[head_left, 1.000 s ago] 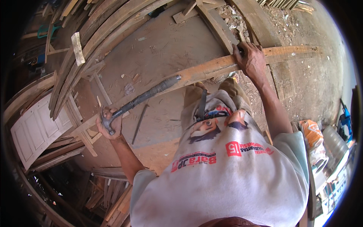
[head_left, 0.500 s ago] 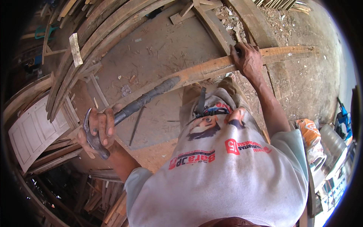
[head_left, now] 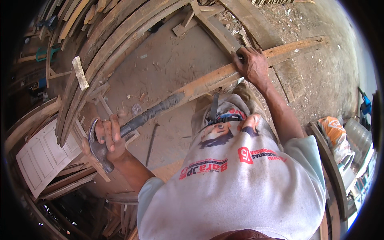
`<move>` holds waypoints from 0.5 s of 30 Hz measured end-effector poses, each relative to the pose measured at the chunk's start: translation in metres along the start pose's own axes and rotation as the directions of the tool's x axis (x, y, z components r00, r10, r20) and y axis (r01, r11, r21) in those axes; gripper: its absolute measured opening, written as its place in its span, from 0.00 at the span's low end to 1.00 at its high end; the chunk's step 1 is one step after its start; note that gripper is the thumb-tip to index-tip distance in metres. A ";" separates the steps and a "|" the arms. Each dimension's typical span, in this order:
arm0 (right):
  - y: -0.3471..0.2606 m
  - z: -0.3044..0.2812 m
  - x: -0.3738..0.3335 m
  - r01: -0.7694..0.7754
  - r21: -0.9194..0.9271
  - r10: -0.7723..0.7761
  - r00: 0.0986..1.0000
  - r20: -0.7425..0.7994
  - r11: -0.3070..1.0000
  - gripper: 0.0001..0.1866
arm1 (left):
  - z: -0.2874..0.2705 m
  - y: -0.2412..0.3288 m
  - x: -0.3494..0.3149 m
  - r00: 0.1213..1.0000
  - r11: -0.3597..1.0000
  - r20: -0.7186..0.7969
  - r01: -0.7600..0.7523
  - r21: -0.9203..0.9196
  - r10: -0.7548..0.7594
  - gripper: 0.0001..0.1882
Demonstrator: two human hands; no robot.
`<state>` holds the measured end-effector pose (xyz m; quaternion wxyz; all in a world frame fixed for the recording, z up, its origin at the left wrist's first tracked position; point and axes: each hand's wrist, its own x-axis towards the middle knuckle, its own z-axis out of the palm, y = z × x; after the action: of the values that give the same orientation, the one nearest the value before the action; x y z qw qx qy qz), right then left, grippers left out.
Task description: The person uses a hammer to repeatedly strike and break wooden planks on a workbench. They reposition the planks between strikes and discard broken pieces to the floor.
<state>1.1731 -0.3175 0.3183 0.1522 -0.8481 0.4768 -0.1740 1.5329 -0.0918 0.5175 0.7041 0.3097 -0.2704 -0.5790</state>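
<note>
White printed fabric covers us in the foreground, a soiled shirt (head_left: 240,188) above brown trousers. Our left hand (head_left: 109,136) grasps a claw hammer (head_left: 151,113) at its head end, fingers curled around it, the dark, wrapped handle slanting up and to the right. Its far end overlaps a long wooden plank (head_left: 212,78) in our view; whether the two touch, we cannot tell. Our right hand (head_left: 253,68) clasps that plank, which runs across in front of our legs toward the upper right. Beyond, we see a thin dark strip (head_left: 152,145) on the dusty floor (head_left: 160,56), a white panelled door (head_left: 48,154) at left and stacked boards (head_left: 116,44) at upper left.
</note>
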 end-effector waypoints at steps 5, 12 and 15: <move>-0.001 -0.001 -0.001 -0.009 0.006 0.009 1.000 0.019 1.000 0.14 | 0.007 -0.033 0.012 0.970 0.967 -0.011 -0.244 -0.070 0.244 0.14; -0.002 -0.001 0.000 -0.021 0.002 0.021 0.998 0.051 1.000 0.14 | 0.024 -0.041 0.015 0.958 0.958 -0.041 -0.286 -0.029 0.285 0.12; -0.003 -0.003 0.000 -0.004 0.007 0.004 1.000 0.017 1.000 0.14 | 0.028 -0.044 0.016 0.945 0.947 -0.062 -0.322 -0.014 0.321 0.11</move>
<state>1.1746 -0.3166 0.3224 0.1595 -0.8481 0.4764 -0.1685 1.4862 -0.1169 0.5034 0.8003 0.2699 -0.2896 -0.4503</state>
